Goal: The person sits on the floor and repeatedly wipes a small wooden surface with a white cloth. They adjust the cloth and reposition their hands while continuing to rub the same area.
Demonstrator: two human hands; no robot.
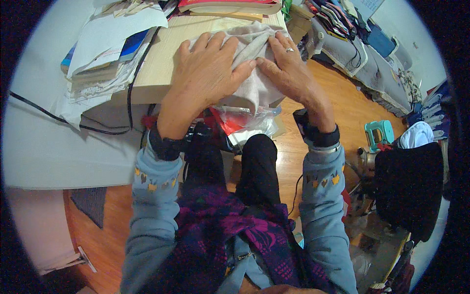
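Note:
A crumpled pale grey-beige cloth (253, 82) lies over the near right corner of a light wooden table (161, 70), one end hanging past the front edge. Palm down, my left hand (205, 70) rests with its fingers spread, partly on the bare wood and partly on the cloth's left side. My right hand (290, 70), with a ring on one finger, lies on the cloth's right side. The two thumbs almost meet over the cloth. Neither hand is closed around anything; the fabric under the palms is hidden.
Stacked papers and books (99, 66) stand at the left, with a black cable (132, 88) beside them. A red item (231, 6) lies at the table's back. Below the table edge hangs a clear plastic bag (264, 121). A teal stool (379, 134) and black chair (409, 187) stand right.

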